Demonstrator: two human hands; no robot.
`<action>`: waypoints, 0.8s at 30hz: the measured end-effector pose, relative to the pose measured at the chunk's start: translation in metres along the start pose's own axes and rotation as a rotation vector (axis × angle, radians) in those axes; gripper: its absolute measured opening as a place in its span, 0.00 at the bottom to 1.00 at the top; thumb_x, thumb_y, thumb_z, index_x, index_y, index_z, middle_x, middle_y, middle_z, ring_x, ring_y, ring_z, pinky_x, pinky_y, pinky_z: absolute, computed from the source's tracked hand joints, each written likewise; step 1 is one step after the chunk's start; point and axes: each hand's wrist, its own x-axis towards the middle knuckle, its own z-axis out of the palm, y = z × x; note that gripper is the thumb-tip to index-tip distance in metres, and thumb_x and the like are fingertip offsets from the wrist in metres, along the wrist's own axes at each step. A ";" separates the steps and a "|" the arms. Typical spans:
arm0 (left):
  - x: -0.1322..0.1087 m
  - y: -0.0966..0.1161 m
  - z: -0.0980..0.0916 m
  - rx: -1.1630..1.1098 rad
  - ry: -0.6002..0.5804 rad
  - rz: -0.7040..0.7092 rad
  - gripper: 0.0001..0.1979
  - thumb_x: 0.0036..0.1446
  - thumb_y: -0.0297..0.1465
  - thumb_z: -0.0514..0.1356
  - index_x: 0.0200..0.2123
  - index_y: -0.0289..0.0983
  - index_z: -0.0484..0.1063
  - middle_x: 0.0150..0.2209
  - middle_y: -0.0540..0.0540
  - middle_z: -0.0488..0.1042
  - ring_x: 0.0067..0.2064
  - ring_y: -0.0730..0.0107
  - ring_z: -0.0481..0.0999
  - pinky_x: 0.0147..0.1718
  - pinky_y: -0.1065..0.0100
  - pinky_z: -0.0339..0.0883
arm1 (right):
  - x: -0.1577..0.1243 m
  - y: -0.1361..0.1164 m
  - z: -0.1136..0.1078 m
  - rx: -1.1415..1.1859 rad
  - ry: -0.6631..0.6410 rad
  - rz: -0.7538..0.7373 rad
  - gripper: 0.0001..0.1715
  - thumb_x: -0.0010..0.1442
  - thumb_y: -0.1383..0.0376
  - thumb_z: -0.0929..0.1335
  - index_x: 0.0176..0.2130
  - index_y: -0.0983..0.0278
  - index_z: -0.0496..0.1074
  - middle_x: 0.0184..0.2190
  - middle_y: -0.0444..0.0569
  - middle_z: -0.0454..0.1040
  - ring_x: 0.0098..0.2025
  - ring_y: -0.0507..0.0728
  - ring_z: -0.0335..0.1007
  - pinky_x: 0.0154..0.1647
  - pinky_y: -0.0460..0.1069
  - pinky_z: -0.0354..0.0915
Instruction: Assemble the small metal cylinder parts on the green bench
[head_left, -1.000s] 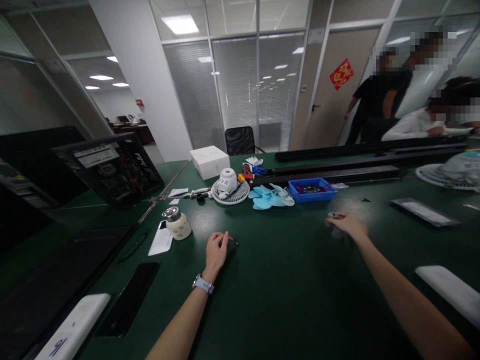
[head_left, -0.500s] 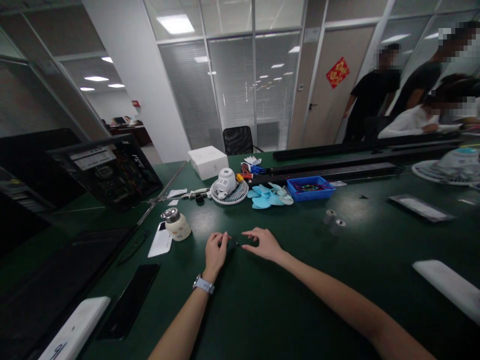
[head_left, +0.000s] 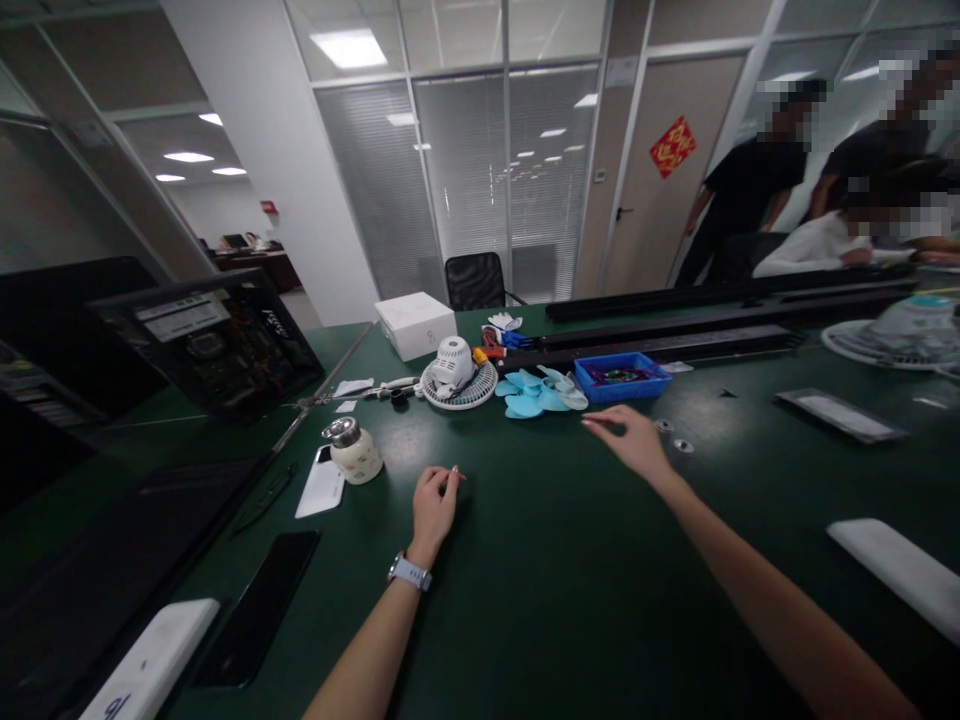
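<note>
My left hand [head_left: 435, 502], a watch on its wrist, rests on the green table [head_left: 540, 560] with its fingers curled in; nothing shows in them. My right hand [head_left: 634, 442] is stretched out over the table, fingers drawn together and pointing left, just short of the light blue fan blade [head_left: 541, 392] and the blue tray [head_left: 621, 377]. What its fingertips pinch, if anything, is too small to see. Two small metal cylinders [head_left: 681, 445] stand right beside this hand.
A white fan motor on its grille [head_left: 459, 374], a white box [head_left: 416, 323], a metal-lidded jar [head_left: 354, 448] and a white card [head_left: 321, 486] lie left of centre. An open computer case [head_left: 217, 340] stands far left. Black rails [head_left: 675, 330] cross the back; people stand at the back right.
My right hand went from the metal cylinders to a small dark piece by my left hand, then swung back right toward the blue tray. That piece no longer shows. My left hand stayed put.
</note>
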 end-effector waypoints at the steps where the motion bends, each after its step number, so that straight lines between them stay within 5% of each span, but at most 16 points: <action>1: 0.000 0.000 0.000 0.001 -0.001 0.000 0.22 0.64 0.45 0.50 0.31 0.40 0.79 0.37 0.45 0.73 0.41 0.64 0.75 0.44 0.61 0.67 | 0.003 0.020 -0.022 -0.043 0.062 0.046 0.22 0.59 0.50 0.66 0.42 0.61 0.80 0.40 0.53 0.77 0.43 0.61 0.71 0.47 0.55 0.65; 5: 0.001 -0.002 0.001 0.003 -0.013 -0.012 0.23 0.63 0.46 0.50 0.31 0.40 0.79 0.37 0.45 0.73 0.40 0.63 0.74 0.43 0.61 0.67 | 0.002 0.087 -0.075 -0.267 0.130 0.253 0.25 0.56 0.47 0.66 0.40 0.61 0.81 0.40 0.53 0.78 0.43 0.62 0.73 0.42 0.54 0.66; 9: 0.001 -0.003 0.001 0.008 -0.023 -0.002 0.23 0.63 0.46 0.50 0.31 0.39 0.79 0.37 0.45 0.73 0.41 0.63 0.74 0.44 0.61 0.66 | -0.006 0.120 -0.082 -0.312 0.085 0.329 0.25 0.54 0.47 0.66 0.40 0.60 0.81 0.40 0.53 0.79 0.41 0.64 0.74 0.37 0.54 0.66; 24: 0.000 0.000 0.001 0.007 -0.019 0.007 0.22 0.63 0.45 0.51 0.30 0.39 0.79 0.36 0.45 0.73 0.39 0.65 0.74 0.42 0.62 0.67 | 0.002 0.142 -0.070 -0.212 0.018 0.470 0.32 0.47 0.41 0.68 0.37 0.63 0.82 0.31 0.55 0.80 0.28 0.61 0.74 0.25 0.51 0.64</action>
